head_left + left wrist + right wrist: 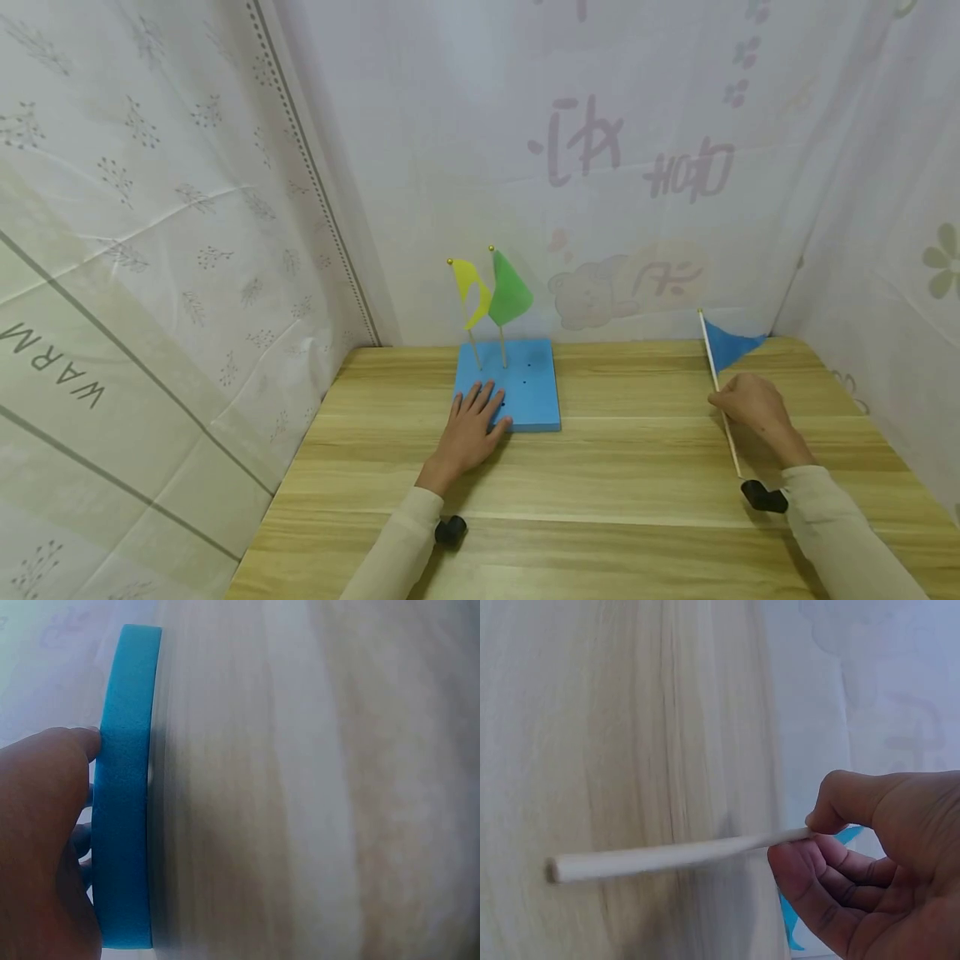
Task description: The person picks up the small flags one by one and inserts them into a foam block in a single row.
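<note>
My left hand point(467, 429) rests with spread fingers on a blue foam block point(536, 408), which has small dark holes in its top. In the left wrist view the thumb touches the upper edge of the block's side point(124, 787). A yellow flag point(463, 279) and a green flag point(512, 290) stand in the block's far part on thin sticks. To the right, my right hand point(756, 408) pinches the stick of a blue flag point(727, 343) between thumb and fingers. This stick leans, flag end up; its lower end point(592, 868) points toward the wrist.
Under everything is a wood-grain table point(615, 492). A pale printed curtain point(465, 125) hangs along its back edge, with more curtain at the left and right sides. Each wrist carries a small black device point(452, 532).
</note>
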`<state>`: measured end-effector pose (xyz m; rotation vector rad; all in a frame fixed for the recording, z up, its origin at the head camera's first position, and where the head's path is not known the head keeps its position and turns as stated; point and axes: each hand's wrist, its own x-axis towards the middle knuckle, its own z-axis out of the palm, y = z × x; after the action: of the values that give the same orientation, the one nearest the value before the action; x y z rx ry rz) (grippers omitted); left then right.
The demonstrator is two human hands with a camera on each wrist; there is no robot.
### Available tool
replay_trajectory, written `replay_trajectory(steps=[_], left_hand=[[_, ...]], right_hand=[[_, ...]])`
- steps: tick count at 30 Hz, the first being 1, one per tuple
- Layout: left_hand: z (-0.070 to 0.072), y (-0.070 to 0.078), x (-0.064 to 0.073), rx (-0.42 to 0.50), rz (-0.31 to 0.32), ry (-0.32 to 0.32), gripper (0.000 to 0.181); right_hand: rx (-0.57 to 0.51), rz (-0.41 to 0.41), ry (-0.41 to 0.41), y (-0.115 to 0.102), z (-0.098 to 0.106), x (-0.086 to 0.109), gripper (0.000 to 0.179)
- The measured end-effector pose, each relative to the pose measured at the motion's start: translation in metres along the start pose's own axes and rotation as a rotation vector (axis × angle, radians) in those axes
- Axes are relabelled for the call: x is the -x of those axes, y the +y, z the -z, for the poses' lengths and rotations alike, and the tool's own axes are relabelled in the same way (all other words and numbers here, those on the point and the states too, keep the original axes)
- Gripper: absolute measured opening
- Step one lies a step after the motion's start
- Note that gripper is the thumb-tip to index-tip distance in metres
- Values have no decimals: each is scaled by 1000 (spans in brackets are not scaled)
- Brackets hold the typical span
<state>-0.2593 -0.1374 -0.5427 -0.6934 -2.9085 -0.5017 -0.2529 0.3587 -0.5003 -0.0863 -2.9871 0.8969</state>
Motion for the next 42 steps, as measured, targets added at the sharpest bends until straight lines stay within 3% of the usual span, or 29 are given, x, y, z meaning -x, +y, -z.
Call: replay_trajectory(steps=[12,24,31,42], left_hand=[[0,0,0,8,4,3,62],[0,0,0,7,0,2,62],[1,0,1,17,4,5,62],[1,0,1,19,3,3,62]], right_hand=[[-48,2,21,-13,1,-3,19],[-63,19,52,-25,4,-6,29],[-75,38,66,-31,5,-7,20],[-93,43,84,-41,7,-7,26]])
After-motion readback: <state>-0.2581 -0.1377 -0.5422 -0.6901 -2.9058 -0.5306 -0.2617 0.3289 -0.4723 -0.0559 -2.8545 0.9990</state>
